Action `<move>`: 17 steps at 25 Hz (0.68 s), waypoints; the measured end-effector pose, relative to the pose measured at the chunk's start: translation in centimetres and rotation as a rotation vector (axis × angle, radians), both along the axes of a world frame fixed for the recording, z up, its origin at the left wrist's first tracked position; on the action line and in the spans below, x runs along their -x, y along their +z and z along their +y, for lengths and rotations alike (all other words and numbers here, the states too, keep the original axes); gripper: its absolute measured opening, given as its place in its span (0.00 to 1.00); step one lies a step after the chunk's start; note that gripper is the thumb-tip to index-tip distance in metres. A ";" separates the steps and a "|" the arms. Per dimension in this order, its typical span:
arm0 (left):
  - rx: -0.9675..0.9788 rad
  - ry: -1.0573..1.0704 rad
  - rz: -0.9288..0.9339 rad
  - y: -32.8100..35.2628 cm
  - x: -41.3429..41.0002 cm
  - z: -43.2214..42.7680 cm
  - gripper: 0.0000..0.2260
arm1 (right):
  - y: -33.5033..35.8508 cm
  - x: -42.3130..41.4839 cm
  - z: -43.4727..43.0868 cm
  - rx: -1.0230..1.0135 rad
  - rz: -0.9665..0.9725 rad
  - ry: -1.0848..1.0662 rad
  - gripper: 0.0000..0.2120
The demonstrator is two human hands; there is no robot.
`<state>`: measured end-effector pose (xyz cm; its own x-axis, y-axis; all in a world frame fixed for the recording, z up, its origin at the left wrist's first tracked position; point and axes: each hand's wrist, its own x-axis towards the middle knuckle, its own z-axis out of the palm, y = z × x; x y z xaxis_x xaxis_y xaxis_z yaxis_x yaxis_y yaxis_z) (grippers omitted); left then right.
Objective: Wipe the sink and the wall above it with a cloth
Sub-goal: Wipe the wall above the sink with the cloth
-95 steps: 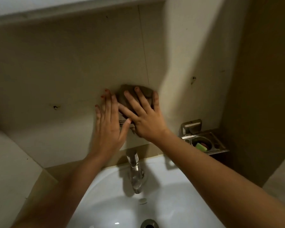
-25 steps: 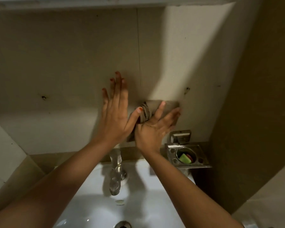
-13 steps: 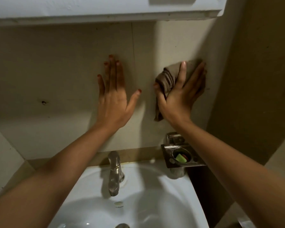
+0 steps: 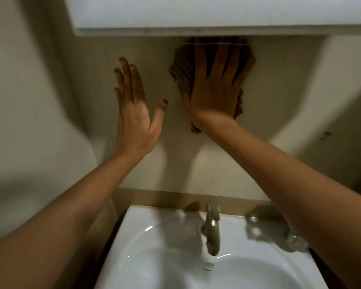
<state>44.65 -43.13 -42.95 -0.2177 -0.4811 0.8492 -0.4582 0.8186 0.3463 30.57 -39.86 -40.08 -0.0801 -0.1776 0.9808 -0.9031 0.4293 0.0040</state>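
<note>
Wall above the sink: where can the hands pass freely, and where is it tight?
Free: the wall band between both wrists and the sink rim, plus the stretch right of the cloth. Tight: the cloth under the right hand meets the white cabinet above, and only a narrow strip separates it from the left hand.
</note>
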 end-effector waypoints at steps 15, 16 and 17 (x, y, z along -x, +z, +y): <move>-0.133 0.120 0.092 -8.8 -7.6 -5.3 0.31 | -8.8 -13.3 -8.7 -0.475 0.454 0.158 0.28; -0.169 0.125 0.072 -10.5 -7.7 -5.0 0.32 | -10.5 -13.0 -8.9 -0.479 0.486 0.152 0.28; -0.200 0.129 0.039 -12.4 -8.0 -4.6 0.32 | -12.2 -12.8 -8.7 -0.517 0.523 0.150 0.29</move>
<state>52.66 -47.72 -55.34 -0.1125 -0.6626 0.7405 -0.5382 0.6671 0.5151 43.34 -48.59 -52.26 0.4345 -0.5985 0.6730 -0.7768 0.1291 0.6163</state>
